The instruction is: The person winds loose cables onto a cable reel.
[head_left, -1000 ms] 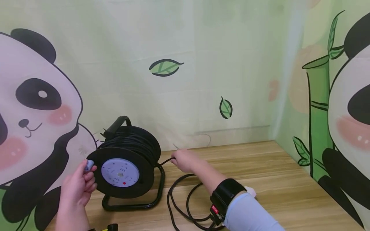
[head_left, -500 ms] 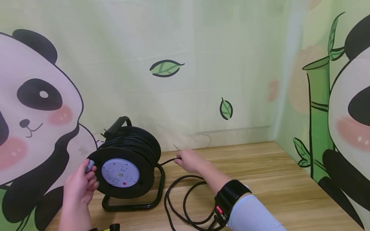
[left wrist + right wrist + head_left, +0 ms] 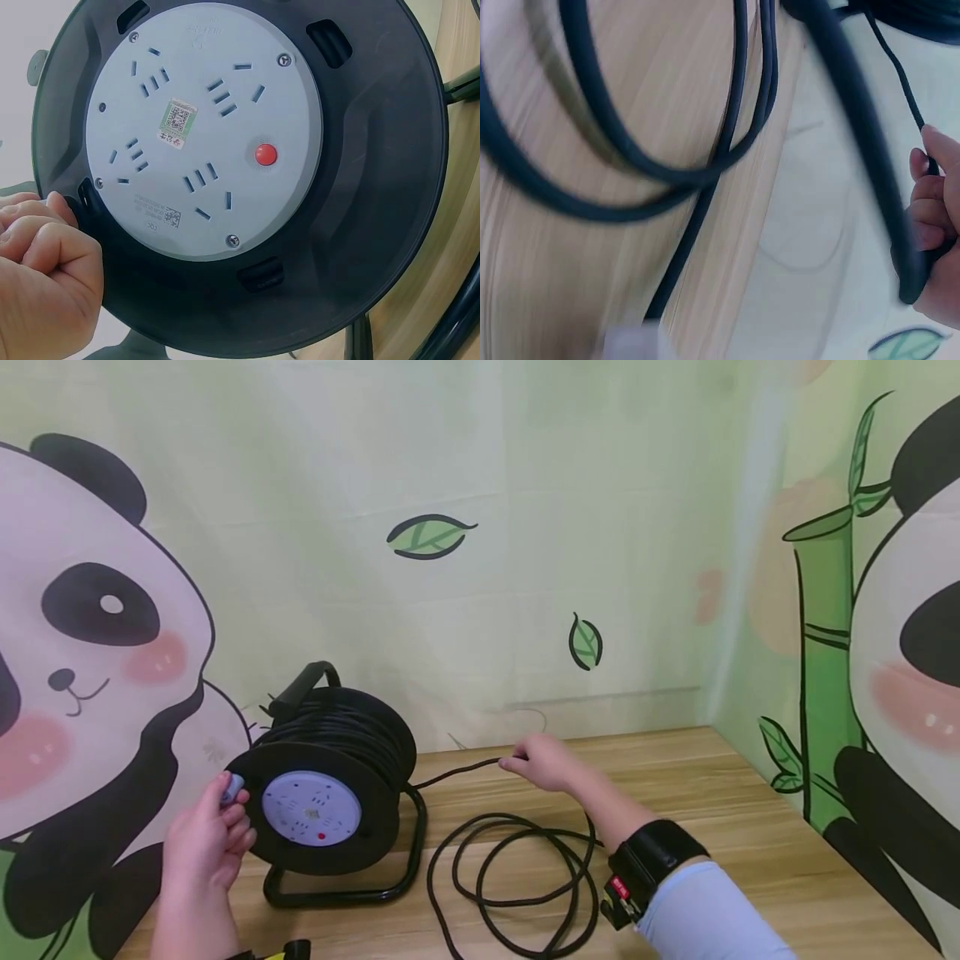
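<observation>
Pinching one cable (image 3: 459, 771), your right hand (image 3: 546, 762) is right of the one reel (image 3: 330, 793), whose single knob (image 3: 233, 788) your left hand (image 3: 204, 843) grips.

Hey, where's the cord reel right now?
In the head view, the cord reel stands on the table left of centre, with the left hand at its left edge and the right hand to its right.

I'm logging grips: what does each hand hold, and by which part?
Left hand: the round black plastic cable reel, by its cylindrical pale-blue knob. Right hand: the thin black cord, between the reel and the loose loops.
</observation>
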`<action>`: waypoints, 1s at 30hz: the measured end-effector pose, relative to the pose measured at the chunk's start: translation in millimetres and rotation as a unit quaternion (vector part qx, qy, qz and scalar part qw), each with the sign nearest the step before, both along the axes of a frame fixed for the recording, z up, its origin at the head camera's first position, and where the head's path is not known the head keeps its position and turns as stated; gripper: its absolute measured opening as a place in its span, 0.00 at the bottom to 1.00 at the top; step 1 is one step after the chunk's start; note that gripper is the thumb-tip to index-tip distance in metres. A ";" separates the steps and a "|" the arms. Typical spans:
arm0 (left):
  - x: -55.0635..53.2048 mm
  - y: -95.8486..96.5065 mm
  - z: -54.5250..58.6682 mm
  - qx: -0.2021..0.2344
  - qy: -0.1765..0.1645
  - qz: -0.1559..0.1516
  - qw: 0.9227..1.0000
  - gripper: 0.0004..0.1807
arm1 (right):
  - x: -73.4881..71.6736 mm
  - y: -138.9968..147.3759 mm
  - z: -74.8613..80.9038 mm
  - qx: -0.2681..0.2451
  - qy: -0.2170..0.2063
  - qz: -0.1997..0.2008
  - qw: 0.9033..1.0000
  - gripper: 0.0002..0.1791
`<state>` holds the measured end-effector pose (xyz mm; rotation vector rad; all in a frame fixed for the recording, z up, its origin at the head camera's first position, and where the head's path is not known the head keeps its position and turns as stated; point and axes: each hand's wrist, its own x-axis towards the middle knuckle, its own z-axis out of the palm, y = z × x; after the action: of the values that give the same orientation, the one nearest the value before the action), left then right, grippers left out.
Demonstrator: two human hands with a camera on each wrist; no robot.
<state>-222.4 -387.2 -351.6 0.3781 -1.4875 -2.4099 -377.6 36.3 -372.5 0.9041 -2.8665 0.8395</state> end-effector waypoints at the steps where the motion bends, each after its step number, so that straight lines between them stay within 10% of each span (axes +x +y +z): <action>1: 0.4 -0.3 -0.2 0.000 0.002 -0.001 1.000 0.22 | -1.0 4.7 0.3 0.000 -0.001 -0.004 1.000 0.28; 30: 2.2 -2.6 -0.9 0.004 0.014 -0.019 1.000 0.22 | -18.2 136.7 2.2 -0.001 0.016 -0.104 0.994 0.30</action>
<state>-220.2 -389.7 -352.5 0.3194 -1.4868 -2.4401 -395.8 173.0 -370.3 0.5982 -2.8659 0.7981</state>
